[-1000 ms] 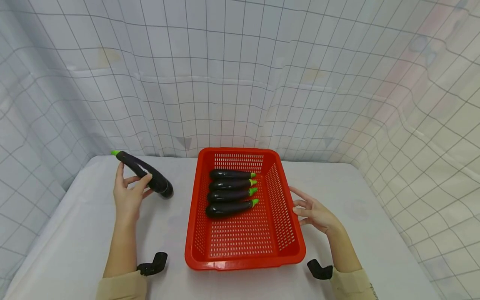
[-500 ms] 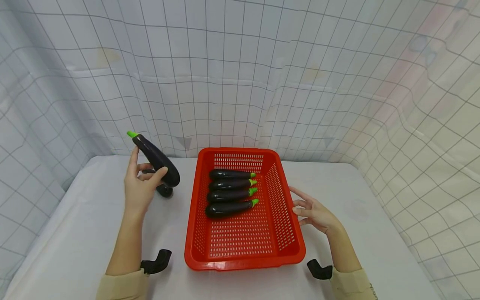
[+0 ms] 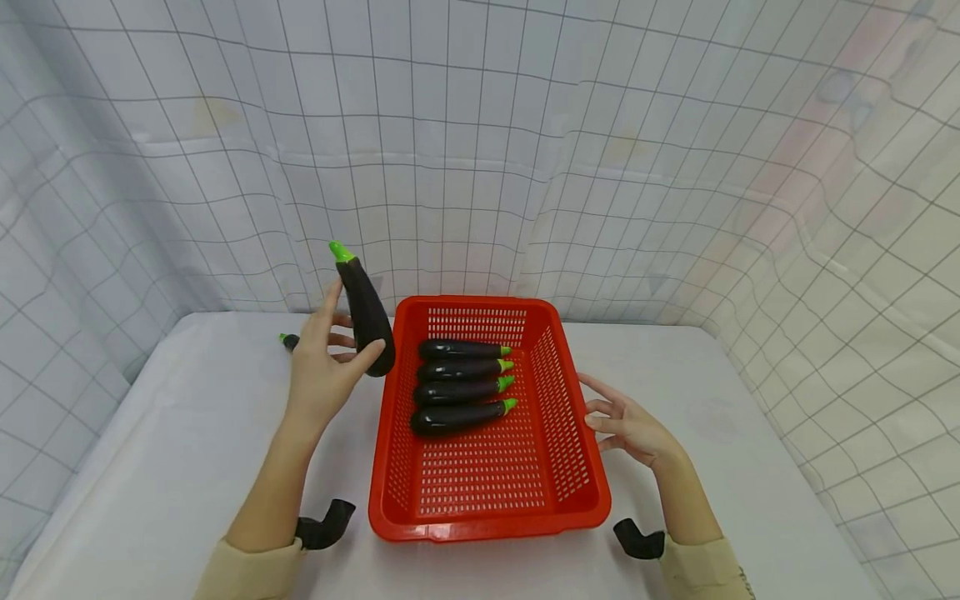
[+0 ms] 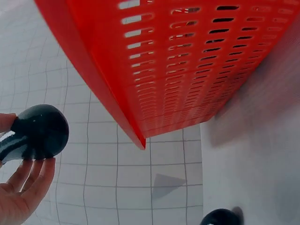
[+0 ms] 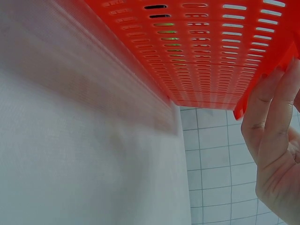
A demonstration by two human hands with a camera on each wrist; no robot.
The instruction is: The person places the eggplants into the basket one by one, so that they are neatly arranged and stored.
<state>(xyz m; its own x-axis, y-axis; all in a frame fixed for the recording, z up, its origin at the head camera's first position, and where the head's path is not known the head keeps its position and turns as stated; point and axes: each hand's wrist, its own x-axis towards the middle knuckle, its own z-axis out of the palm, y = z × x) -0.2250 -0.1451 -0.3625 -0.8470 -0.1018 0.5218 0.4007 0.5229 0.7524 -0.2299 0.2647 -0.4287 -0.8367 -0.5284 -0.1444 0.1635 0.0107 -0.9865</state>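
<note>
My left hand (image 3: pixel 322 358) grips a dark eggplant (image 3: pixel 369 312) between thumb and fingers, above the table just left of the red basket (image 3: pixel 491 529). Its green stem end points up and its thick end down. In the left wrist view, the round end of the held eggplant (image 4: pixel 44 131) shows beside the fingers. My right hand (image 3: pixel 630 429) touches the basket's right side near the rim with loosely bent fingers; in the right wrist view the right hand (image 5: pixel 276 131) stands against the outer rim. Several eggplants (image 3: pixel 459 417) lie side by side inside the basket, stems to the right.
Another eggplant (image 3: pixel 291 342) lies on the white table (image 3: pixel 180 467), mostly hidden behind my left hand. A checked white curtain (image 3: pixel 480 183) hangs behind the table and along both sides. The front part of the basket floor (image 3: pixel 480 475) is bare.
My left hand has lifted the eggplant off the table and carried it right toward the basket, turning it more upright. The right hand and the basket have stayed in place.
</note>
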